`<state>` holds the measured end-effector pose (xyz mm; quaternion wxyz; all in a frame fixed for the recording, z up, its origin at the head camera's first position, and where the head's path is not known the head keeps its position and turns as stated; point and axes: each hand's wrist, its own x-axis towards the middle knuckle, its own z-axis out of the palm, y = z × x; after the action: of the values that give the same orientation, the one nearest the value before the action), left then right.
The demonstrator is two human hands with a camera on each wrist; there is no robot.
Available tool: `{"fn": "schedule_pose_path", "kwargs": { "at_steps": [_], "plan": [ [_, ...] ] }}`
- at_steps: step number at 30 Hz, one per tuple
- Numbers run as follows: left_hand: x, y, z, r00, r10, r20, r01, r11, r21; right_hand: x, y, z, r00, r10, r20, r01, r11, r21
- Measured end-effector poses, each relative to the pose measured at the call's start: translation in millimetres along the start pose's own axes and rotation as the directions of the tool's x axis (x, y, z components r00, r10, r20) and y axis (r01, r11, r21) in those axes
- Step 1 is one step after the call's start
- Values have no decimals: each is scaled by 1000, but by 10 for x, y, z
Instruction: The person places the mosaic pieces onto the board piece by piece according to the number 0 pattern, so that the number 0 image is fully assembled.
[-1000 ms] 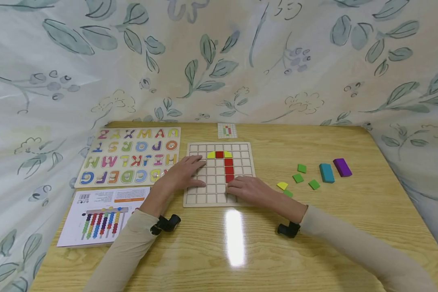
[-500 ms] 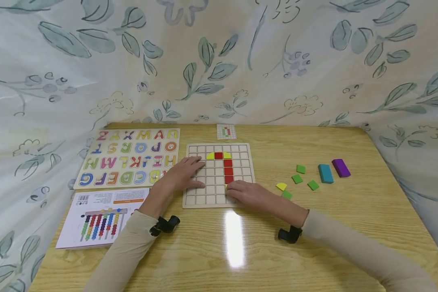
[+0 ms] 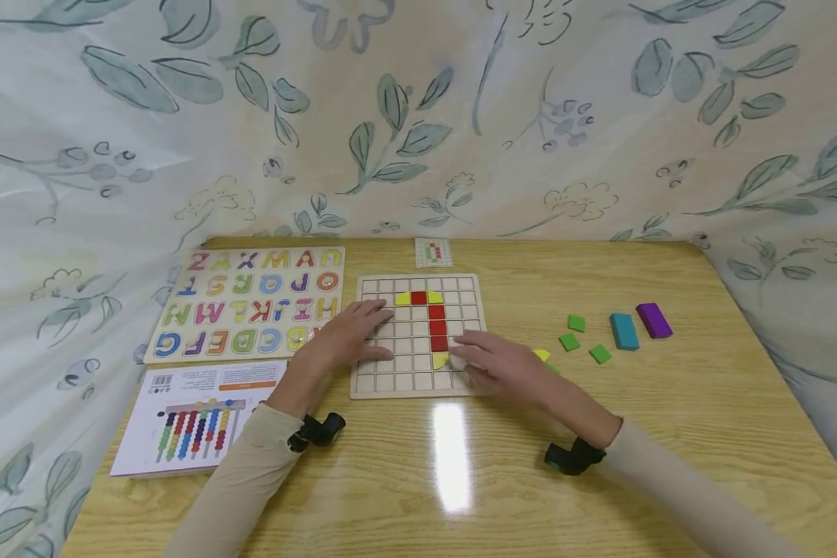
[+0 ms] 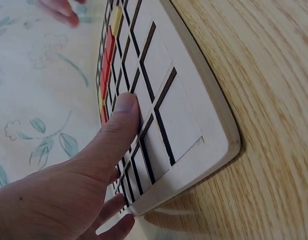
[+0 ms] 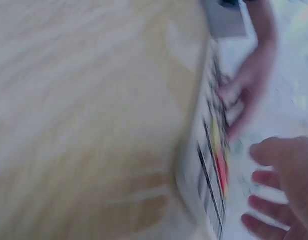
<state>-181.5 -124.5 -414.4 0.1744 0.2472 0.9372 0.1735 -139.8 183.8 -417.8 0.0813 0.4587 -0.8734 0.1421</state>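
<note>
Two hands at the gridded board (image 3: 386,381). Rests the left hand (image 3: 346,333) on its left part, thumb spread wide from the fingers. Has the right hand (image 3: 508,366) over its right part, fingers parted and slightly bent. Just left of those fingertips, apart from them: yellow quarter-round piece (image 3: 440,361), in the board's cell nearest the column of red squares (image 3: 436,327). Right of the board, green squares (image 3: 570,342); beyond its far edge, small pattern card (image 3: 434,253).
</note>
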Motion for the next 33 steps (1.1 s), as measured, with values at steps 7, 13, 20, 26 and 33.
{"fn": "schedule_pose_path", "kwargs": {
  "at_steps": [7, 13, 20, 26, 33],
  "plan": [
    [-14, 11, -4, 1000, 8, 0, -8, 1000, 12, -602, 649, -291, 907, 421, 29, -421, 907, 3],
    [-17, 11, -22, 1000, 8, -5, -8, 1000, -4, -934, 973, -423, 766, 627, 139, -640, 764, 81],
    [-9, 8, -26, 1000, 10, -7, -10, 1000, -12, -1016, 1002, -451, 770, 623, 138, -634, 771, 58],
    [-3, 8, -23, 1000, 9, -4, -9, 1000, -5, -1040, 990, -459, 768, 627, 132, -636, 771, 42],
    [22, -19, 11, 1000, 1, 4, -1, 1000, 1, -1107, 976, -484, 788, 600, 136, -609, 793, 29]
  ]
}}
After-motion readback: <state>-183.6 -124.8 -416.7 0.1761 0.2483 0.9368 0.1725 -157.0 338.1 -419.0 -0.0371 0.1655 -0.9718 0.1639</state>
